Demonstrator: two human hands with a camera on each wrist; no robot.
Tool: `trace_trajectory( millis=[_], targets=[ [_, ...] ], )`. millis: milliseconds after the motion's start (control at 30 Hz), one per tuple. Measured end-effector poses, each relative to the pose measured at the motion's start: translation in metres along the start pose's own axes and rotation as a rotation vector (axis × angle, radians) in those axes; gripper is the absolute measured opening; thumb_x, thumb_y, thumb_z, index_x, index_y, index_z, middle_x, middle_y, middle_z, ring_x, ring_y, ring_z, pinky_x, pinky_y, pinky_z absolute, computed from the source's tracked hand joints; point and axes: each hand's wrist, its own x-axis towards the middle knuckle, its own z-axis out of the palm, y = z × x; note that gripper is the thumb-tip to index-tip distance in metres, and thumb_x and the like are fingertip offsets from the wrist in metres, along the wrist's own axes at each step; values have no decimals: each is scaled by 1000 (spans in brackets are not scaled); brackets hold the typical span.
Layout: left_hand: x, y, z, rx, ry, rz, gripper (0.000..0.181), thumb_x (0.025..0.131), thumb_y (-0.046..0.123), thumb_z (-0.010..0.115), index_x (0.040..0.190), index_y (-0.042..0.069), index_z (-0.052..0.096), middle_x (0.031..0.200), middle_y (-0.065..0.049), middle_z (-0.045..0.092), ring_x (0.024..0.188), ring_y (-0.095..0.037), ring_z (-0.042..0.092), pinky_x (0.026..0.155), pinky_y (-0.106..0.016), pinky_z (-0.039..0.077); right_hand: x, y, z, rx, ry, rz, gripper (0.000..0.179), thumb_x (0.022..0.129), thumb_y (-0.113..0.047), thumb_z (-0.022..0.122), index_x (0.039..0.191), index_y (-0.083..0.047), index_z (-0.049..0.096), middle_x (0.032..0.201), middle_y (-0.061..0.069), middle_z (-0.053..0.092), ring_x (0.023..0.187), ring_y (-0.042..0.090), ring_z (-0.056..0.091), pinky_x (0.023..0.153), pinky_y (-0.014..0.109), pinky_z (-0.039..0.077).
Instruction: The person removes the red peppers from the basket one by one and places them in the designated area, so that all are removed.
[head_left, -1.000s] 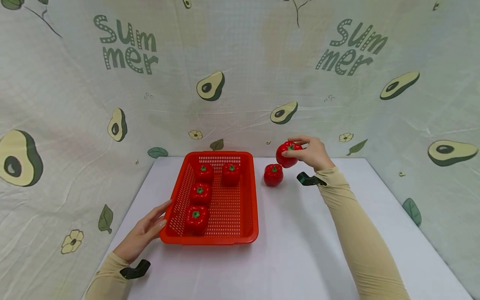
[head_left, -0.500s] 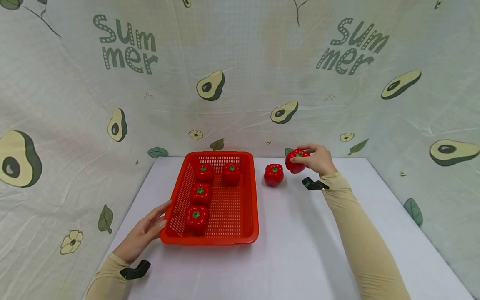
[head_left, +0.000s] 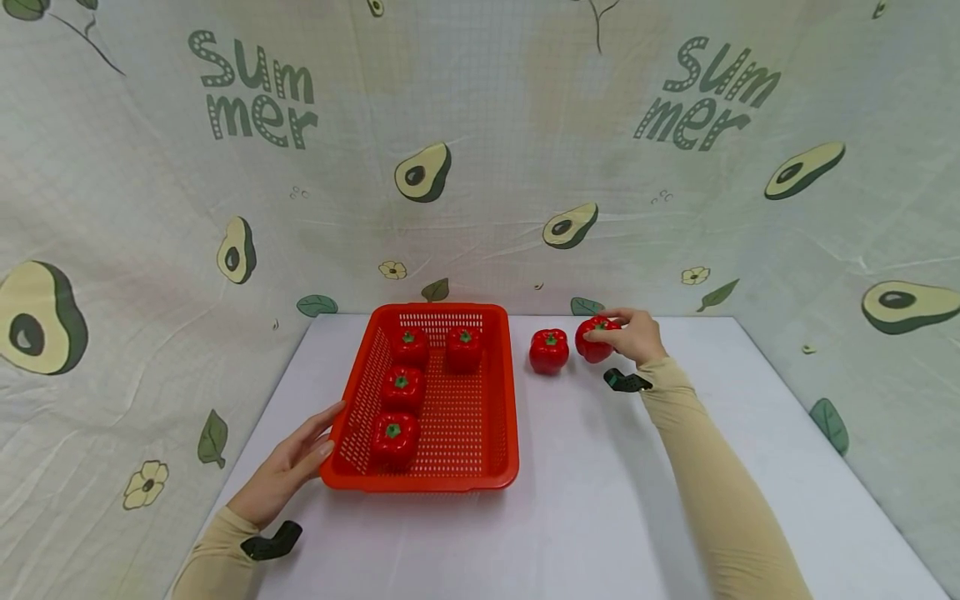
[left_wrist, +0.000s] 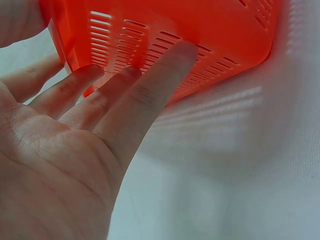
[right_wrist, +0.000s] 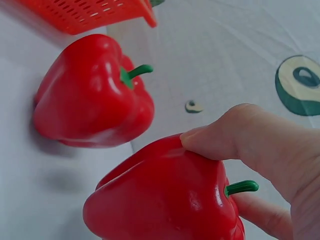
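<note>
A shiny red bell pepper [right_wrist: 165, 200] with a green stem is in my right hand [head_left: 641, 336], held between thumb and fingers at the back right of the table. Just left of it, another red bell pepper [head_left: 549, 352] stands on the table, a small gap between the two. My left hand [head_left: 281, 471] rests against the near left side of a red plastic basket [head_left: 513, 400]. In the left wrist view its fingers [left_wrist: 145, 95] are spread and nearly straight along the slotted outer wall, with the thumb up by the rim. Several red bell peppers [head_left: 402, 388] sit inside the basket.
The white table [head_left: 600, 500] runs back to a cloth backdrop [head_left: 480, 108] printed with avocados, which also hangs along both sides. A black wrist mount [head_left: 272, 542] is on the left wrist, and another wrist mount [head_left: 627, 381] on the right.
My right hand has lowered the bell pepper toward the table and moved it rightward, away from the standing one. My left hand and the basket have stayed put.
</note>
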Motion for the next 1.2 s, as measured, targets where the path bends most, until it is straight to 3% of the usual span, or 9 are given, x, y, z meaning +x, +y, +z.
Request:
trace_trajectory(
  millis=[433,700,1200],
  targets=[
    [0,0,0,-10,1,-8,58,107,11,43,160,23,22,164,-7,18,136,-10,44,95,-34,51,1,14,10,-18,-23,58,62,86,-30,78,138,-5,56,133,25,50,114,40,51,82,39,56],
    [0,3,2,-13,4,-9,57,107,10,43,159,22,23,164,-10,18,136,-11,44,95,-33,51,3,21,13,-30,-36,75,61,86,-31,78,137,-5,57,129,25,53,109,38,55,76,35,57],
    [0,-3,-1,12,3,-4,57,107,13,44,159,25,23,164,-2,19,139,-14,41,96,-34,51,1,20,15,-22,-56,82,61,88,-31,76,139,-6,55,131,25,53,111,39,54,84,41,56]
  ],
)
